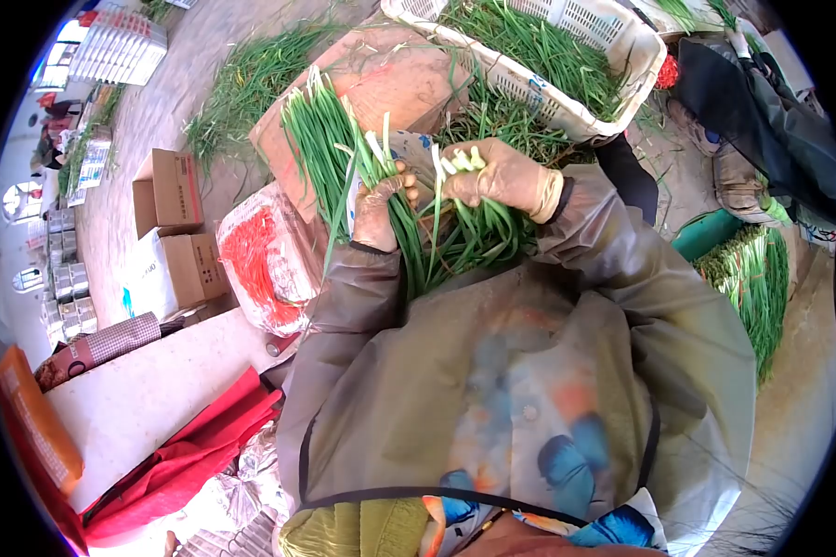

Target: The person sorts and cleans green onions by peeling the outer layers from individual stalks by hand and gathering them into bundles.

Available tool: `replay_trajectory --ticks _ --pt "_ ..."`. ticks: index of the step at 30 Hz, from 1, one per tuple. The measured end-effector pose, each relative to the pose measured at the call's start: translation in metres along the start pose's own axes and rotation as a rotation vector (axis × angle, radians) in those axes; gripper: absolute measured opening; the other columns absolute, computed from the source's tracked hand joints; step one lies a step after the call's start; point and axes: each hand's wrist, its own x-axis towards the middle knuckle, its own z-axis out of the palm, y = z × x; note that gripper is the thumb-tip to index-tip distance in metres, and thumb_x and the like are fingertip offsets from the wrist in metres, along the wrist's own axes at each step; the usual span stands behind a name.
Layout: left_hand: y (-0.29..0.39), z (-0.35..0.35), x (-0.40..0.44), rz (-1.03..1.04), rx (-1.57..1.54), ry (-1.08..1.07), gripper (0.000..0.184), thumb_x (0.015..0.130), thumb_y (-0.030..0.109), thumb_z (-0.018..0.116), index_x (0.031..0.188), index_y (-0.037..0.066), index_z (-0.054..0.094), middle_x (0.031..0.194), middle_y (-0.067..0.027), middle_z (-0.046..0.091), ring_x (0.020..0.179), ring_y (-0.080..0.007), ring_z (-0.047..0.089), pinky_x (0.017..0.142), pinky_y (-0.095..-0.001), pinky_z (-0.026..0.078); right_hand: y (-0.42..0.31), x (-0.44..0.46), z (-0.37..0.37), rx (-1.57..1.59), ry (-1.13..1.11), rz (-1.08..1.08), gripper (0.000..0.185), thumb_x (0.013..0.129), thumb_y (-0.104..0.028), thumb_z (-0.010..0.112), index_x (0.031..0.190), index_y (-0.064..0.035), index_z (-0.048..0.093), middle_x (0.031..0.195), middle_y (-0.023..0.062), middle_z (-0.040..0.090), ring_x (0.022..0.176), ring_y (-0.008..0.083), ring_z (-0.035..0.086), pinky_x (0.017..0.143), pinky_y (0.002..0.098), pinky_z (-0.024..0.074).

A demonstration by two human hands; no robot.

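My left hand (377, 215), in a pale glove, is closed around several chives (373, 160) with white stem ends pointing up. My right hand (509, 180), gloved too, grips a bunch of chives (481, 226); its white ends stick out past the fingers and the green leaves hang toward my lap. One longer stalk stands upright between the two hands. Just beyond my left hand, a thick bunch of chives (316, 130) lies with its white ends together on an orange-brown board (395, 79).
A white plastic crate (613, 116) of greens stands at the far side. Loose leaves (251, 79) cover the floor. Left are a bag of red ties (260, 265) and cardboard boxes (169, 195). Tied chives (762, 288) stand at right, near another person's shoe (738, 186).
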Motion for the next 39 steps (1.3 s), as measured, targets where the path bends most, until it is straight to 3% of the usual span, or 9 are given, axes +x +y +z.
replay_trajectory --ticks 4,8,17,20,23,27,31,33,39 --pt "0.004 0.022 -0.013 0.133 0.216 -0.196 0.036 0.075 0.017 0.069 0.105 0.003 0.054 0.085 -0.0049 0.06 0.067 -0.0127 0.054 0.058 -0.0224 0.042 0.008 0.013 -0.014 -0.43 0.218 0.02 0.033 0.076 -0.021 0.067 0.098 0.0026 0.058 0.069 0.0032 0.057 0.057 0.0103 0.048 0.054 0.025 0.0399" --pt "0.0 0.021 0.0 0.201 0.322 -0.337 0.045 0.067 0.003 0.073 0.107 0.004 0.054 0.088 -0.0021 0.061 0.075 -0.0111 0.057 0.063 -0.0246 0.046 0.018 0.021 -0.01 -0.38 0.188 0.085 0.032 0.073 -0.023 0.068 0.093 0.0008 0.061 0.066 0.0036 0.057 0.057 0.0123 0.049 0.054 0.026 0.0405" --pt "0.004 0.008 -0.001 0.177 0.241 -0.094 0.033 0.073 0.004 0.063 0.104 0.002 0.053 0.082 -0.0059 0.058 0.067 -0.016 0.055 0.061 -0.0258 0.044 -0.033 -0.024 -0.008 -0.041 -0.043 0.015 0.016 0.077 -0.019 0.061 0.08 -0.0032 0.062 0.071 0.0032 0.062 0.053 0.0082 0.051 0.049 0.0225 0.0423" --pt "0.007 0.016 -0.01 0.102 0.154 -0.121 0.038 0.075 0.009 0.062 0.111 0.003 0.05 0.085 -0.0074 0.059 0.071 -0.0171 0.056 0.062 -0.0271 0.045 -0.039 -0.026 -0.035 -0.296 0.182 -0.186 0.023 0.078 -0.025 0.057 0.086 -0.0054 0.064 0.081 0.0057 0.064 0.071 0.0133 0.058 0.069 0.0248 0.0463" --pt "0.014 0.037 -0.026 0.06 0.105 -0.197 0.038 0.079 0.014 0.06 0.114 0.002 0.05 0.088 -0.0095 0.062 0.075 -0.0171 0.058 0.065 -0.0279 0.048 -0.007 0.001 -0.052 0.097 0.265 -0.076 0.021 0.079 -0.019 0.058 0.089 -0.0012 0.062 0.082 0.0077 0.064 0.076 0.0147 0.059 0.076 0.0285 0.0457" --pt "0.007 0.029 -0.024 -0.148 0.189 -0.249 0.045 0.081 0.019 0.058 0.121 0.003 0.046 0.091 -0.0109 0.062 0.076 -0.0181 0.06 0.069 -0.0277 0.048 0.0 0.021 -0.021 0.164 0.371 -0.024 0.015 0.076 -0.012 0.066 0.087 -0.0011 0.063 0.078 0.0042 0.063 0.062 0.0104 0.054 0.058 0.0212 0.0434" --pt "0.006 0.028 -0.026 -0.06 0.098 -0.269 0.054 0.081 0.02 0.059 0.129 0.006 0.038 0.1 -0.0129 0.059 0.081 -0.0207 0.059 0.074 -0.0326 0.049 0.002 0.027 -0.02 0.203 0.426 -0.048 0.019 0.074 -0.011 0.069 0.089 -0.002 0.062 0.07 0.0 0.059 0.052 0.0065 0.048 0.045 0.0201 0.0366" --pt "0.009 0.02 -0.025 -0.089 -0.076 -0.261 0.047 0.077 0.019 0.063 0.119 0.007 0.046 0.112 -0.0145 0.054 0.089 -0.0232 0.057 0.077 -0.0378 0.049 -0.012 0.019 -0.018 0.203 0.472 -0.004 0.012 0.076 -0.01 0.066 0.083 -0.0024 0.06 0.063 -0.0011 0.054 0.048 0.0066 0.045 0.042 0.0201 0.0335" --pt "-0.006 0.018 -0.015 0.014 0.073 -0.307 0.024 0.076 0.003 0.065 0.097 0.005 0.056 0.103 -0.0119 0.059 0.087 -0.0194 0.058 0.074 -0.0319 0.049 0.0 0.025 -0.021 0.113 0.529 -0.004 0.014 0.076 -0.013 0.068 0.082 -0.002 0.061 0.061 -0.0008 0.053 0.048 0.0069 0.045 0.044 0.0207 0.0343"
